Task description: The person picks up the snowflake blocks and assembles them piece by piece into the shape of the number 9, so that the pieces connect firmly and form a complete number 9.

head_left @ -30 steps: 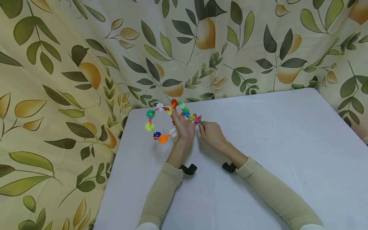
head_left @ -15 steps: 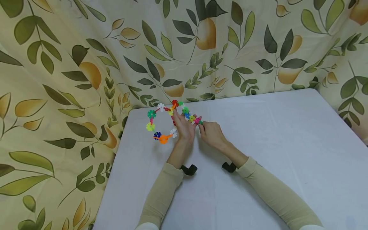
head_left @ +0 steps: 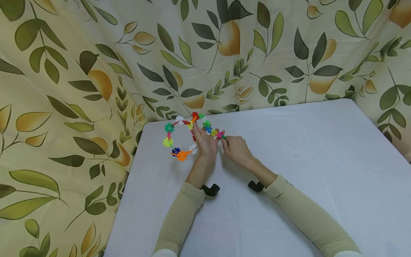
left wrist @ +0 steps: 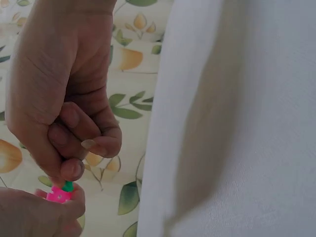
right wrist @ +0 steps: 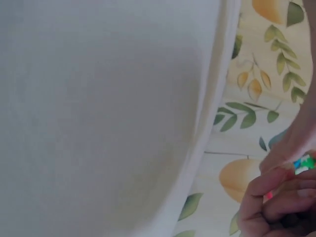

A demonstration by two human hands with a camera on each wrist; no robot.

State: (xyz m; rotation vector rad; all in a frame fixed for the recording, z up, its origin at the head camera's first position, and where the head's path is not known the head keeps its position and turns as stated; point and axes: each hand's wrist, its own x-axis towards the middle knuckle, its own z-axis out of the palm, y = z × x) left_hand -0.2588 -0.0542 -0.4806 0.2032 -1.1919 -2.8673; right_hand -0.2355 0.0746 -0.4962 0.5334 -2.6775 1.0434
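Note:
A chain of interlocking plastic snowflake discs (head_left: 167,142) in many colours is raised in front of me, its left part curving in a ring. My left hand (head_left: 207,142) holds the chain near a pink disc (head_left: 220,134), with its thumb pointing up. Beside it, my right hand (head_left: 237,150) has its fingers curled and pinches a green disc (head_left: 224,137) at the chain's end. In the left wrist view, the pink disc (left wrist: 59,195) shows between the two hands, the green disc (left wrist: 67,186) against it. The right wrist view shows the right hand's curled fingers (right wrist: 276,197); most discs there are hidden.
A table with a white cloth (head_left: 305,160) lies under both arms. A leaf-patterned curtain (head_left: 273,53) hangs behind and along the left side. Black wrist mounts (head_left: 211,190) stick out from both wrists.
Both hands stay almost in place. The chain's ring has shifted very slightly to the right compared with one second ago.

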